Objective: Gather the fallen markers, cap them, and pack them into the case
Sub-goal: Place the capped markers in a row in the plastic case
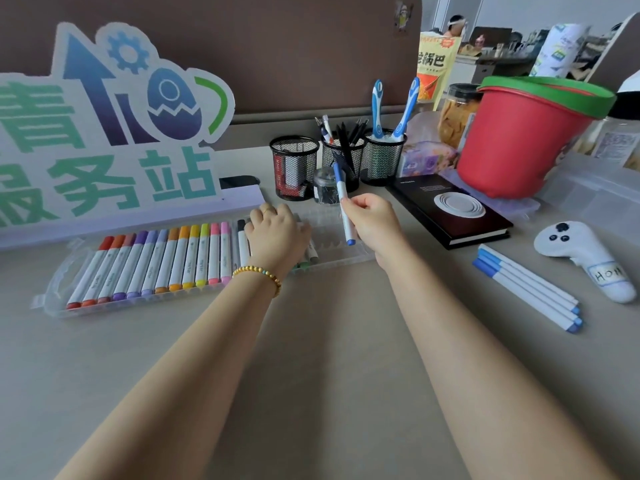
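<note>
A clear plastic marker case point(349, 258) lies open on the desk, its left part filled with a row of several capped markers point(162, 265) from red through purple, orange, yellow and pink. My left hand point(277, 233) rests palm down on the markers near the middle of the case, fingers curved over them. My right hand point(372, 220) holds a blue-capped white marker point(343, 202) upright above the bare right part of the case. Three blue markers point(528, 289) lie together on the desk at the right.
Three black mesh pen cups point(296, 168) stand behind the case, with a small jar of clips point(325, 187). A black box point(450, 209), a red bucket point(523, 140) and a white controller point(588, 258) sit to the right. A large sign point(104, 133) leans at the left.
</note>
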{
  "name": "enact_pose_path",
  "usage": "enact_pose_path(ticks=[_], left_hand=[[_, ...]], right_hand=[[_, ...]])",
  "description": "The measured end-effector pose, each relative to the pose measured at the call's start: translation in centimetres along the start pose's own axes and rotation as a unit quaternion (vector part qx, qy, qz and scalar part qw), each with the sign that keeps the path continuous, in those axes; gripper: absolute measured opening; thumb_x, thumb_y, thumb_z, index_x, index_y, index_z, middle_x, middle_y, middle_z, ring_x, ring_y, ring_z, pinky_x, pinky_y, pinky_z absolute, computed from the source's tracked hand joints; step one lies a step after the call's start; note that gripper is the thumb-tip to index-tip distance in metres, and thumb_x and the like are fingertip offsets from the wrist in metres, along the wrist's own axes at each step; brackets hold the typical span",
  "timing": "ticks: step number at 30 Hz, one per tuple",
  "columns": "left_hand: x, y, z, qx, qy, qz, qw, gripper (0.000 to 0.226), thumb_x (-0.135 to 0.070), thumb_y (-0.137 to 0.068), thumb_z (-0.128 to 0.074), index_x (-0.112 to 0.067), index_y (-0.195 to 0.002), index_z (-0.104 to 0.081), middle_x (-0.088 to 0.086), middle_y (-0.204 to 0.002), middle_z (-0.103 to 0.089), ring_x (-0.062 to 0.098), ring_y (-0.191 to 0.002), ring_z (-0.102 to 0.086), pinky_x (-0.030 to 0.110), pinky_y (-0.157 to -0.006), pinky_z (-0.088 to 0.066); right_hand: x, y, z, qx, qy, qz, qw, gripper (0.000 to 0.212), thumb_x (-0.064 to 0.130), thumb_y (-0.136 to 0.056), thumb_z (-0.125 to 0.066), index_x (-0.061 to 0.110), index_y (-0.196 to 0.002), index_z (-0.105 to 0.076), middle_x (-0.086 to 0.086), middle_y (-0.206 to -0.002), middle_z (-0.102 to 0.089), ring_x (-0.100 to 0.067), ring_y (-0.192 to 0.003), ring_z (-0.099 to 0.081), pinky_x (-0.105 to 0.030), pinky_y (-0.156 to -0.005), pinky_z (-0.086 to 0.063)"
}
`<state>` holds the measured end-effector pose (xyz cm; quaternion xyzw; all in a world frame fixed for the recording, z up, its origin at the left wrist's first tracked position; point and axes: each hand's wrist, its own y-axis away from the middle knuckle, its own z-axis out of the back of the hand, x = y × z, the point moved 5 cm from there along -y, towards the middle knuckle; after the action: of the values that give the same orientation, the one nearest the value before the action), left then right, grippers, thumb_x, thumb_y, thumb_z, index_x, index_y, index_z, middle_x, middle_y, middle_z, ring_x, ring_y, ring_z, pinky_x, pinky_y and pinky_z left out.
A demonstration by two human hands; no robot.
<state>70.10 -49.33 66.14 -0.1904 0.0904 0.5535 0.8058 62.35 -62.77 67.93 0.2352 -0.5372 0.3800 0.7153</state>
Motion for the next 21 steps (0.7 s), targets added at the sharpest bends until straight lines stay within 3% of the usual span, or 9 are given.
enact_pose_path(ticks=[3,8,16,21], left_hand=[[0.1,0.6,0.2,0.016,0.015,-0.035,0.999,0.044,-0.037,-0.095,-0.039,-0.012,-0.13,-0.041,0.015,-0.139,-0.035,0.033,-0.127,-0.029,0.042,-0.103,-0.028],[0.1,1.8,-0.1,0.098,-0.014,-0.135,0.986,0.047,-0.03,-0.099,-0.029,-0.023,-0.145,-0.03,-0.001,-0.157,-0.011,0.025,-0.144,-0.004,0.048,-0.116,-0.012],[0.2,2.0,-0.8,0.17,-0.103,-0.151,0.968,0.058,-0.043,-0.099,-0.019,-0.019,-0.151,-0.007,-0.003,-0.158,-0.001,0.021,-0.145,0.003,0.044,-0.117,-0.001],[0.0,2.4,-0.5,0.152,-0.099,-0.156,0.971,0.056,-0.041,-0.1,-0.02,-0.018,-0.15,-0.012,-0.002,-0.158,-0.004,0.021,-0.145,0.0,0.044,-0.117,-0.004]], right_hand=[[0.0,-0.1,-0.1,0.002,0.011,-0.005,1.0,0.021,0.029,-0.092,-0.055,0.011,-0.082,-0.058,0.001,-0.072,-0.058,-0.012,-0.061,-0.048,-0.025,-0.056,-0.04],[0.4,-0.1,-0.5,0.012,0.014,-0.002,1.0,0.02,0.028,-0.092,-0.054,0.013,-0.079,-0.056,-0.002,-0.077,-0.06,-0.014,-0.065,-0.05,-0.025,-0.055,-0.041],[0.7,0.3,-0.5,0.027,0.049,-0.001,0.998,0.016,0.023,-0.092,-0.054,0.011,-0.082,-0.057,0.003,-0.068,-0.053,-0.013,-0.064,-0.047,-0.021,-0.05,-0.037],[0.1,0.0,-1.3,0.032,0.103,-0.018,0.994,0.028,0.025,-0.088,-0.053,0.019,-0.06,-0.053,-0.007,-0.077,-0.065,-0.021,-0.071,-0.054,-0.031,-0.07,-0.046]])
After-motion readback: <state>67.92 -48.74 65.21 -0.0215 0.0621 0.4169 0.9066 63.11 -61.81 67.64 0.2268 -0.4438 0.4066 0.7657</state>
